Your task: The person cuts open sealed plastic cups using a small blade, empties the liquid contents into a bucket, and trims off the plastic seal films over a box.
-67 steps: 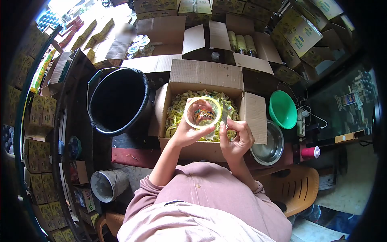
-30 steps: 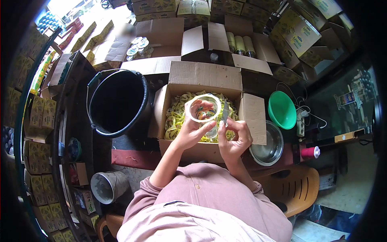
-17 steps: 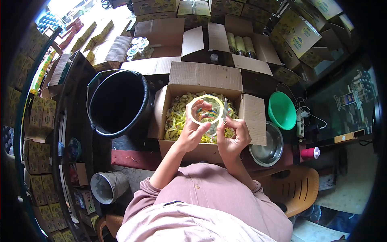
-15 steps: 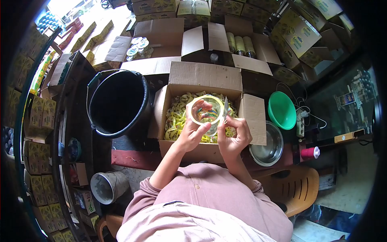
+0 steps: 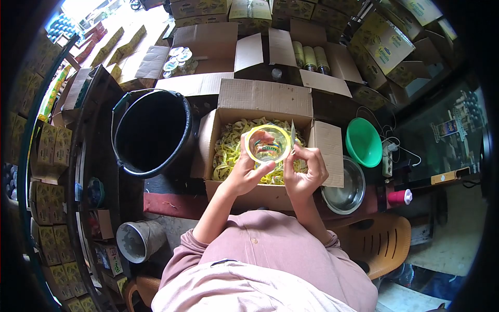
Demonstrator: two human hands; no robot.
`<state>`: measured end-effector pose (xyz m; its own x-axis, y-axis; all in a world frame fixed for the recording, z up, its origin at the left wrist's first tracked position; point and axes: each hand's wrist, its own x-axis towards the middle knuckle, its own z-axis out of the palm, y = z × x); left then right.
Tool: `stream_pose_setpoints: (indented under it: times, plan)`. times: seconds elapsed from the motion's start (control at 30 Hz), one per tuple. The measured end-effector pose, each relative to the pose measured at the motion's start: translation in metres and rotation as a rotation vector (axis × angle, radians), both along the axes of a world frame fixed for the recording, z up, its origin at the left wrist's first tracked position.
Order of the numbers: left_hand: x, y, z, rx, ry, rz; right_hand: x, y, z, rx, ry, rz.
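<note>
My left hand [image 5: 241, 176] is wrapped round a clear cup-like container [image 5: 269, 141] with a yellow rim, its mouth facing me. Fingers and some coloured marks show through its wall. Between the thumb and fingers of my right hand [image 5: 307, 174] is a small thin knife blade [image 5: 292, 134], pointing up close beside the rim's right side. Whether the blade touches the rim, I cannot tell. Both hands are over an open cardboard box [image 5: 265, 99] full of curled yellow plastic strips [image 5: 231, 151].
A black bucket [image 5: 118, 148] stands left of the box. On the right are a green bowl [image 5: 364, 141], a metal bowl [image 5: 345, 195] and a pink thread spool [image 5: 397, 197]. Behind, open cartons hold lidded cups [image 5: 178, 60] and yellow cylinders [image 5: 309, 58]. A grey bucket [image 5: 134, 242] is lower left.
The container has turned slightly in my left hand, and its rim looks rounder now. My right hand has shifted a little to the right with the blade.
</note>
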<state>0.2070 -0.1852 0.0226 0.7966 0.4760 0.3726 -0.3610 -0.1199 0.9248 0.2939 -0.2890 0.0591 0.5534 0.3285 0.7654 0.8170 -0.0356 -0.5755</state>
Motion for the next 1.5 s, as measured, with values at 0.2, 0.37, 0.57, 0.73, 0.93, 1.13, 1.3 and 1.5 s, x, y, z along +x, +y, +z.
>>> stream_pose_setpoints:
  times: [0.2,0.37,0.57,0.73,0.93,1.13,1.3,1.5]
  plan:
    - [-0.003,0.002,-0.002,0.018,0.011,-0.11,0.013,-0.003,-0.003,0.004,0.041,0.11]
    - [0.002,-0.002,-0.003,-0.136,-0.041,-0.132,0.009,-0.011,-0.005,-0.009,0.112,0.065]
    - [0.002,0.001,-0.002,-0.149,-0.054,-0.11,0.0,-0.022,-0.007,-0.048,0.098,0.035]
    - [0.001,0.001,-0.002,-0.046,-0.002,-0.092,-0.001,-0.019,-0.008,-0.071,0.044,0.006]
    - [-0.001,-0.003,0.0,-0.023,0.012,-0.114,0.006,-0.015,-0.004,-0.085,0.072,0.017]
    - [0.002,0.0,-0.003,-0.136,-0.021,-0.122,0.006,-0.014,-0.008,-0.023,0.183,0.028]
    - [0.003,0.0,-0.001,-0.162,-0.015,-0.098,0.003,-0.016,-0.01,-0.04,0.14,0.049]
    - [0.0,0.001,-0.003,-0.097,-0.002,-0.172,0.009,-0.015,-0.007,-0.063,0.136,0.071]
